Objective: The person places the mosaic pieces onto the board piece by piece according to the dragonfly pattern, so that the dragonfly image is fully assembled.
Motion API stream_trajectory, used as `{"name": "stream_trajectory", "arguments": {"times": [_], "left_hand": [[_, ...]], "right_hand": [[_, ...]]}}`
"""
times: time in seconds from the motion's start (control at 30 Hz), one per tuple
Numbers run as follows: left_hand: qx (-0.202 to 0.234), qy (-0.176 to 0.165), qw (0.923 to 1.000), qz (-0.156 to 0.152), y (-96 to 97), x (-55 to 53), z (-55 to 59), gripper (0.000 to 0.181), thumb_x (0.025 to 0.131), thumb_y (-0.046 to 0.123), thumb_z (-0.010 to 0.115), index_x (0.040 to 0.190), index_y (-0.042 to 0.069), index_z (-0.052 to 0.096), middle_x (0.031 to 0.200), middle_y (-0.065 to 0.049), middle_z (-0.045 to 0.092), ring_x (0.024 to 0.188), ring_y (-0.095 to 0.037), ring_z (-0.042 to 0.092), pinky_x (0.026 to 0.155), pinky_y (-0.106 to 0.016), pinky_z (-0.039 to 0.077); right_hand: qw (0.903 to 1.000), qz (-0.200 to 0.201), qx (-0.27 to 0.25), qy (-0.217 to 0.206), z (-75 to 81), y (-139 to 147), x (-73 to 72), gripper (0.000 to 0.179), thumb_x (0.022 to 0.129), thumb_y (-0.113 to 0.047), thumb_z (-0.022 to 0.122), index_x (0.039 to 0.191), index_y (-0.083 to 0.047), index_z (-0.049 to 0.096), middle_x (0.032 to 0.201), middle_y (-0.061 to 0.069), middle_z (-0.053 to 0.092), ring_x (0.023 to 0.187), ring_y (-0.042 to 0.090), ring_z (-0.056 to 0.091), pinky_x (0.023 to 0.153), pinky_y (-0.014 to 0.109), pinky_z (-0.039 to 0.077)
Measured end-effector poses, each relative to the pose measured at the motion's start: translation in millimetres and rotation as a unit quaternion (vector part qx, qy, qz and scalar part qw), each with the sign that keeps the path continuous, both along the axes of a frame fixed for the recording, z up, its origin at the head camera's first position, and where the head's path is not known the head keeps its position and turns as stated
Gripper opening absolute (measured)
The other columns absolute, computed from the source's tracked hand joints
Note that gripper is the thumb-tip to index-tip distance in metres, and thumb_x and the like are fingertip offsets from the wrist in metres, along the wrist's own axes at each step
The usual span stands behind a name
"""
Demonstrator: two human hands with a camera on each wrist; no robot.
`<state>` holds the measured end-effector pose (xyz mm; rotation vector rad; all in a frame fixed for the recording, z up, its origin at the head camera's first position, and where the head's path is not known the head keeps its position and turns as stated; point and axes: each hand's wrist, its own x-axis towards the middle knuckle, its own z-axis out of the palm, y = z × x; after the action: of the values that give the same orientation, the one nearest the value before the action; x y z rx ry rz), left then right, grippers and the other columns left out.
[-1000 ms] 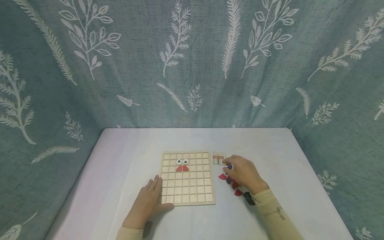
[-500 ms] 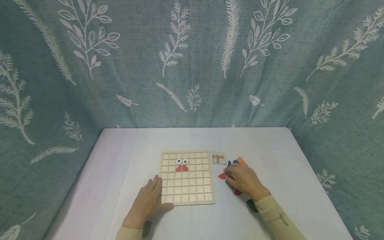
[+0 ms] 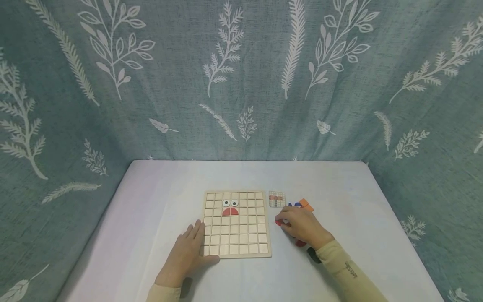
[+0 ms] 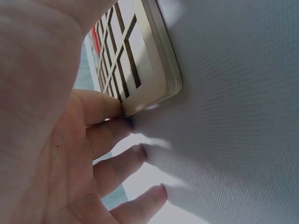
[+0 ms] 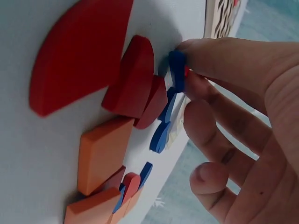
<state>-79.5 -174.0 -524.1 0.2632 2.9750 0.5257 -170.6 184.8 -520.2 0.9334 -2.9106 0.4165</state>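
Left hand [image 3: 185,249] lies wide, fingers nearly straight, against pale wooden grid board [image 3: 243,239]. Right hand [image 3: 302,225], fingers narrow, pinches red piece [image 3: 278,222] near board on white, fine-textured tabletop [image 3: 166,197]. Nearby: curved blue pieces [image 5: 160,137], flat, square-edged orange blocks [image 5: 103,154].

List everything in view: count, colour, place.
Flat table: 1, white, foreground
Leaf-print fabric curtain: count unclear, teal-white, behind table
Square wooden grid board: 1, pale, on table
Round eye pieces: 2, white-black, on board
Quarter-circle pieces: 2, red, on board
Small square card: 1, multicoloured, right of board
Flat loose pieces: several, red, blue, orange, right of board
Fabric sleeves: 2, beige, foreground
Devices: 2, black, beside sleeves
Left hand: 1, bare, at board's left edge
Right hand: 1, bare, over loose pieces
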Motion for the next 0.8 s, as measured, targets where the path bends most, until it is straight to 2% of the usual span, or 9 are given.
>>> {"name": "stream_trajectory", "arguments": {"times": [0.23,0.4,0.53,0.7,0.8], "left_hand": [[0.003,-0.006,1.0000,0.006,1.0,-1.0,1.6,0.114,0.074,0.060,0.082,0.150,-0.011,0.038,0.156,-0.030,0.034,0.141,-0.054,0.035,0.110,-0.070,0.033],[-0.001,0.000,1.0000,-0.002,0.8,-0.5,1.6,0.112,0.075,0.060,0.081,0.149,-0.012,0.038,0.156,-0.031,0.035,0.140,-0.054,0.036,0.109,-0.070,0.035],[-0.004,0.002,1.0000,-0.005,1.0,0.1,2.9,0.111,0.076,0.060,0.080,0.149,-0.012,0.038,0.156,-0.031,0.035,0.140,-0.054,0.036,0.108,-0.070,0.036],[-0.004,-0.002,1.0000,-0.001,0.7,0.2,5.0,0.113,0.075,0.061,0.080,0.149,-0.012,0.038,0.156,-0.031,0.035,0.140,-0.054,0.036,0.109,-0.070,0.034],[0.000,-0.005,1.0000,0.000,0.9,-0.2,4.6,0.113,0.075,0.062,0.080,0.150,-0.012,0.037,0.156,-0.031,0.035,0.140,-0.054,0.035,0.110,-0.070,0.034]], "right_hand": [[1.0000,0.002,0.001,0.002,2.0,-3,1.5,0.021,0.083,-0.022,0.085,0.103,-0.019,0.080,0.096,-0.006,0.069,0.079,0.007,0.059,0.069,0.025,0.056],[1.0000,-0.002,0.005,0.004,1.1,-3,1.2,0.022,0.082,-0.022,0.086,0.102,-0.018,0.080,0.095,-0.006,0.068,0.076,0.007,0.057,0.066,0.024,0.054],[0.9997,-0.003,0.000,0.022,1.6,-3,0.0,0.021,0.082,-0.023,0.086,0.101,-0.019,0.080,0.095,-0.007,0.068,0.075,0.006,0.057,0.063,0.022,0.053],[0.9965,0.018,-0.037,0.073,7.6,-19,-3.2,0.019,0.083,-0.024,0.085,0.101,-0.021,0.079,0.099,-0.004,0.072,0.088,0.014,0.070,0.060,0.025,0.054],[0.9935,0.030,-0.069,0.085,11.6,-36,-4.1,0.021,0.082,-0.026,0.086,0.100,-0.020,0.079,0.101,-0.003,0.073,0.101,0.019,0.071,0.069,0.031,0.060]]}}
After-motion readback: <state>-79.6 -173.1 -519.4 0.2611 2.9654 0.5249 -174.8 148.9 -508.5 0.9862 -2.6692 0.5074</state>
